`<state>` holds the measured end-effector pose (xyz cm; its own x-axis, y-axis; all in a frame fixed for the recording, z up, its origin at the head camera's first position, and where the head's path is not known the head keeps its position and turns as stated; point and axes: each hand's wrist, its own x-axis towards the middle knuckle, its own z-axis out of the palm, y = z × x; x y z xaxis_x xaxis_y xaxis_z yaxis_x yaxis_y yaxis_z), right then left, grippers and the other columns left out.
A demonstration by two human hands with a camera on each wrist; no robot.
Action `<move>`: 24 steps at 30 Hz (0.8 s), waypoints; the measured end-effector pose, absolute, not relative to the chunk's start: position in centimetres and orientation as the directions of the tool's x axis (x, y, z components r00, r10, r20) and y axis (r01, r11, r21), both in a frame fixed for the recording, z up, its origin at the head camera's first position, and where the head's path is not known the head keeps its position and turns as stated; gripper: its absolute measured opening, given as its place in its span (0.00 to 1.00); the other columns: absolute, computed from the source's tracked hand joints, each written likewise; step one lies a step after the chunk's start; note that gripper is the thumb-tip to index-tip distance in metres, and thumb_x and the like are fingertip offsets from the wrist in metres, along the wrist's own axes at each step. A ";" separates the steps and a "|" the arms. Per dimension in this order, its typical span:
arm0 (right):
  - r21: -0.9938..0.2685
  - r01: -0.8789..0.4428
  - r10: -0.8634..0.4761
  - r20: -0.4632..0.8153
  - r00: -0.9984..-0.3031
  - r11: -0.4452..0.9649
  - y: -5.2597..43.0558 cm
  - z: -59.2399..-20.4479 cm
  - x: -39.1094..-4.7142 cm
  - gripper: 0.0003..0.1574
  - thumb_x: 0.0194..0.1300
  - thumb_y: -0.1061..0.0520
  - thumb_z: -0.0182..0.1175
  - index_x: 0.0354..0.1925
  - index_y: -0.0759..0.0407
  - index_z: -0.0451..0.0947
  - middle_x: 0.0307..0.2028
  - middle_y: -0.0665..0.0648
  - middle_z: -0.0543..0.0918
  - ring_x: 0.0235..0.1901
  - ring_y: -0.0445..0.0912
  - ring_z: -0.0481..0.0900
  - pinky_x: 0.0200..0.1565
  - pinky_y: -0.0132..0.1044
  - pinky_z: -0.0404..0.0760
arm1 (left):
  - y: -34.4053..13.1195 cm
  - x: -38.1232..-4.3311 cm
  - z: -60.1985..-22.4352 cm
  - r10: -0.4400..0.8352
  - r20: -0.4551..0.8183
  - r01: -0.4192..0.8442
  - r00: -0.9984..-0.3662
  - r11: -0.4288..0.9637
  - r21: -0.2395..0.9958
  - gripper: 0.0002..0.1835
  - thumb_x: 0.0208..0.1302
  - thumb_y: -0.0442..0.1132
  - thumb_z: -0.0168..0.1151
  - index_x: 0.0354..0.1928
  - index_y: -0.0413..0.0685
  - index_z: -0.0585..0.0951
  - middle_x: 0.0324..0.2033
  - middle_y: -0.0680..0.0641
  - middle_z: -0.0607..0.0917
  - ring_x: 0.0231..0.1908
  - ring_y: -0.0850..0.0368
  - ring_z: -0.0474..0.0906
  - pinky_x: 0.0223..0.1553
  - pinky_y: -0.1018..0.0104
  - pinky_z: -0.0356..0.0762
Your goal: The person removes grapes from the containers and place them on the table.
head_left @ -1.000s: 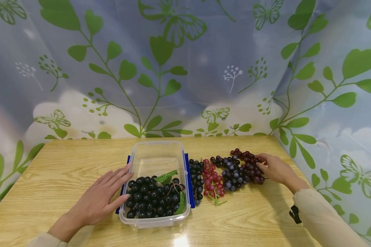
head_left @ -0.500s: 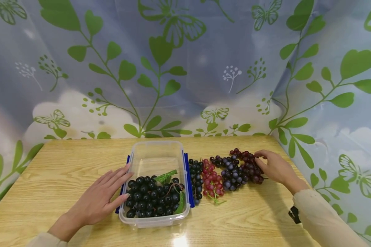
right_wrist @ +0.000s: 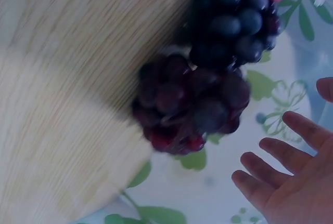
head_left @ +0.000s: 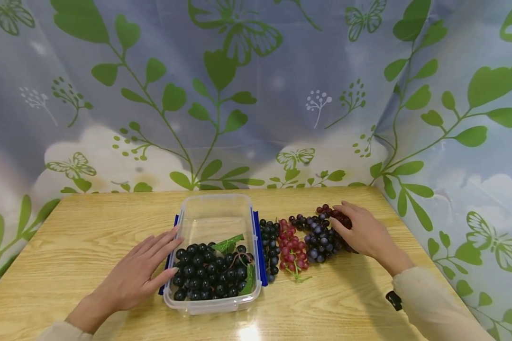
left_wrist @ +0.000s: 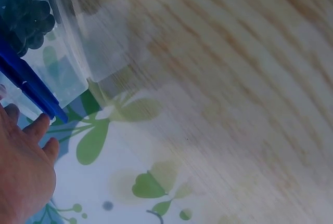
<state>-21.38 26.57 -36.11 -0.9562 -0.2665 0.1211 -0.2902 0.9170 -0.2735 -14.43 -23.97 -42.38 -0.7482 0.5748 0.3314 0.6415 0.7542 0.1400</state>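
Head view: one black bunch [head_left: 211, 273] fills the box [head_left: 213, 208]; my spread right hand [head_left: 360, 232] covers the dark red bunch [head_left: 339, 219] beside it, four left.

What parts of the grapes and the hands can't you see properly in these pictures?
- Dark red grapes: head view, the right hand covers most of the bunch.
- Same grapes: right wrist view, blurred, and whether the fingers touch them is unclear.
- Left hand: left wrist view, cut off by the picture's edge.
- Box: its base under the black grapes is hidden.
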 end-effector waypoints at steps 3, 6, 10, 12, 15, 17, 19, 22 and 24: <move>-0.268 -0.310 -0.286 0.127 -0.950 0.912 25.7 -36.3 -21.0 0.37 0.71 0.37 0.48 0.66 0.58 0.68 0.67 0.68 0.62 0.63 0.67 0.61 0.53 0.67 0.67 | -24.0 -14.4 -42.4 0.575 0.334 0.643 -0.747 0.753 0.141 0.32 0.70 0.50 0.53 0.73 0.51 0.60 0.73 0.48 0.55 0.70 0.53 0.52 0.69 0.60 0.43; -0.262 -0.334 -0.308 0.135 -0.942 0.906 24.8 -36.4 -20.8 0.37 0.71 0.36 0.48 0.67 0.57 0.67 0.67 0.68 0.61 0.64 0.67 0.59 0.55 0.67 0.64 | -24.0 -14.4 -42.4 0.576 0.337 0.644 -0.745 0.752 0.140 0.32 0.70 0.50 0.53 0.73 0.51 0.60 0.73 0.48 0.55 0.70 0.53 0.53 0.69 0.60 0.44; -0.237 -0.373 -0.347 0.145 -0.927 0.897 23.5 -36.4 -20.3 0.39 0.70 0.34 0.46 0.68 0.55 0.67 0.68 0.67 0.61 0.64 0.67 0.59 0.59 0.66 0.61 | -24.0 -14.4 -42.4 0.576 0.339 0.645 -0.744 0.752 0.138 0.32 0.70 0.50 0.53 0.73 0.51 0.60 0.73 0.48 0.55 0.70 0.52 0.52 0.69 0.59 0.44; -0.225 -0.392 -0.367 0.144 -0.919 0.892 22.8 -36.4 -20.0 0.39 0.70 0.33 0.45 0.68 0.54 0.66 0.68 0.65 0.61 0.65 0.66 0.58 0.60 0.65 0.60 | -24.1 -14.5 -42.5 0.577 0.338 0.645 -0.744 0.752 0.137 0.32 0.70 0.50 0.53 0.73 0.51 0.60 0.73 0.48 0.55 0.70 0.52 0.53 0.69 0.59 0.44; -0.196 -0.427 -0.403 0.151 -0.903 0.883 21.7 -36.3 -19.5 0.38 0.70 0.34 0.47 0.69 0.53 0.65 0.69 0.63 0.60 0.66 0.64 0.56 0.61 0.62 0.60 | -24.1 -14.5 -42.6 0.577 0.336 0.645 -0.744 0.752 0.136 0.33 0.70 0.50 0.53 0.73 0.53 0.59 0.73 0.49 0.54 0.70 0.51 0.53 0.69 0.60 0.44; -0.170 -0.455 -0.431 0.161 -0.888 0.874 20.8 -36.3 -19.2 0.37 0.70 0.35 0.48 0.69 0.52 0.66 0.69 0.62 0.60 0.67 0.62 0.56 0.63 0.60 0.58 | -24.1 -14.6 -42.6 0.577 0.333 0.643 -0.746 0.753 0.137 0.33 0.70 0.50 0.53 0.74 0.55 0.57 0.73 0.49 0.53 0.70 0.51 0.52 0.69 0.59 0.44; -0.129 -0.487 -0.463 0.179 -0.868 0.863 20.0 -36.3 -18.9 0.36 0.70 0.35 0.49 0.68 0.51 0.66 0.69 0.61 0.61 0.67 0.61 0.56 0.64 0.58 0.59 | -24.1 -14.6 -42.6 0.576 0.330 0.642 -0.748 0.754 0.138 0.34 0.70 0.50 0.52 0.74 0.56 0.56 0.73 0.50 0.53 0.70 0.51 0.52 0.69 0.59 0.45; -0.073 -0.526 -0.504 0.206 -0.839 0.847 18.6 -36.3 -18.4 0.37 0.69 0.33 0.47 0.69 0.47 0.66 0.70 0.58 0.61 0.68 0.59 0.56 0.63 0.58 0.61 | -24.1 -14.6 -42.6 0.574 0.329 0.640 -0.750 0.755 0.143 0.34 0.70 0.50 0.52 0.75 0.58 0.54 0.73 0.50 0.53 0.70 0.51 0.53 0.69 0.59 0.44; -0.034 -0.551 -0.532 0.221 -0.818 0.834 17.7 -36.3 -18.1 0.37 0.69 0.31 0.45 0.69 0.44 0.65 0.70 0.56 0.61 0.68 0.58 0.56 0.63 0.58 0.61 | -24.1 -14.6 -42.6 0.574 0.330 0.641 -0.749 0.754 0.143 0.34 0.71 0.50 0.52 0.75 0.58 0.54 0.73 0.50 0.53 0.70 0.51 0.53 0.69 0.59 0.43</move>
<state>-18.07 17.74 -36.33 -0.8177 -0.5316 0.2210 -0.5512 0.8337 -0.0342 -14.57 -24.12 -42.60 -0.7491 0.5744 0.3300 0.6410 0.7542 0.1426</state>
